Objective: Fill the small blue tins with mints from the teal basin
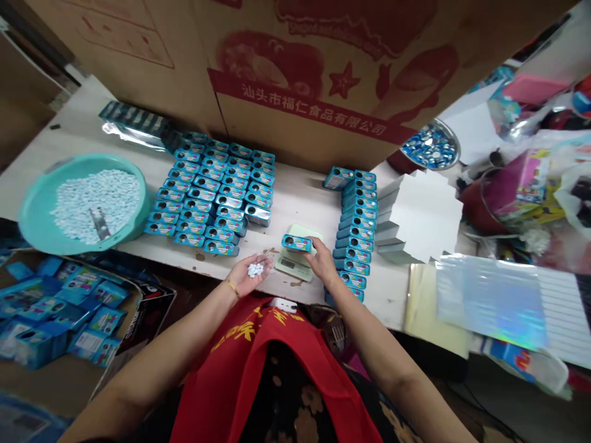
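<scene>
My left hand is palm up near the table's front edge, cupping a small heap of pale blue-white candies. With thumb and fingers, my right hand grips one end of a small blue box. That box is over a pale green kitchen scale; whether it rests on the pan I cannot tell. To the left stand several rows of similar blue boxes, with dark round spots on their tops. Another column of blue boxes is lined up just right of my right hand.
A turquoise basin of candies with a metal scoop stands at left. Below it, a carton holds more blue boxes. A large cardboard box blocks the back. White stacked cartons and a metal bowl are at right.
</scene>
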A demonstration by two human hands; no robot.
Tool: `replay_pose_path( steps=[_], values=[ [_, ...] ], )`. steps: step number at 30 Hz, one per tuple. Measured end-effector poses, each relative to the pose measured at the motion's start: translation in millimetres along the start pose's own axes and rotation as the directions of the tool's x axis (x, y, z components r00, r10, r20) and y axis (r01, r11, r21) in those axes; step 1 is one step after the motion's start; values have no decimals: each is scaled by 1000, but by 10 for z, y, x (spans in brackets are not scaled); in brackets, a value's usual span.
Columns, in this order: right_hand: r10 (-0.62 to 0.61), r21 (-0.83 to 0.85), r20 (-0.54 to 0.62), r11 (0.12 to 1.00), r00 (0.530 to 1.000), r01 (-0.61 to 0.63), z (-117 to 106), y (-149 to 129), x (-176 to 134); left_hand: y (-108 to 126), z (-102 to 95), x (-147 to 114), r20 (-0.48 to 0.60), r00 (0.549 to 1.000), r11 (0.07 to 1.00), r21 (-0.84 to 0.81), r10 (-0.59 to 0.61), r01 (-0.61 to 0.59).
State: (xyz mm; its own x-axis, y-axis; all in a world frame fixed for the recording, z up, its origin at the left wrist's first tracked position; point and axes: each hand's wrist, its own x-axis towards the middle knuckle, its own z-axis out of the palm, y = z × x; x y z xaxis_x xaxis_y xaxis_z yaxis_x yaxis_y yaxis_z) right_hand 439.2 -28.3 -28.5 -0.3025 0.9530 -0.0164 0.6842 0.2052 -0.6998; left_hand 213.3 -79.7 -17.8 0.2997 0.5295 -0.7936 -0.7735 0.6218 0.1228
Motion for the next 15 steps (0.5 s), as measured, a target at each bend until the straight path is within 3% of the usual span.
replay_pose_path(
  steps=[3,7,9,12,15],
  values=[
    [-200,-246,47,947,979,205,-108,-416,-27,37,118,175,27,999,999,-40,29,-28],
    [-387,-513,264,719,884,468,-232,-898,-32,33,231,347,70,996,995,-91,53,-46],
    [-432,-543,374,615,820,572,-232,-1035,-6,19,270,392,82,996,996,-86,30,-23],
    [-470,-513,479,536,742,671,-179,-1123,26,8,312,424,118,993,998,-59,-29,36],
    [-497,-497,495,511,713,701,-127,-1123,43,11,337,448,145,987,997,-19,-75,78]
  ],
)
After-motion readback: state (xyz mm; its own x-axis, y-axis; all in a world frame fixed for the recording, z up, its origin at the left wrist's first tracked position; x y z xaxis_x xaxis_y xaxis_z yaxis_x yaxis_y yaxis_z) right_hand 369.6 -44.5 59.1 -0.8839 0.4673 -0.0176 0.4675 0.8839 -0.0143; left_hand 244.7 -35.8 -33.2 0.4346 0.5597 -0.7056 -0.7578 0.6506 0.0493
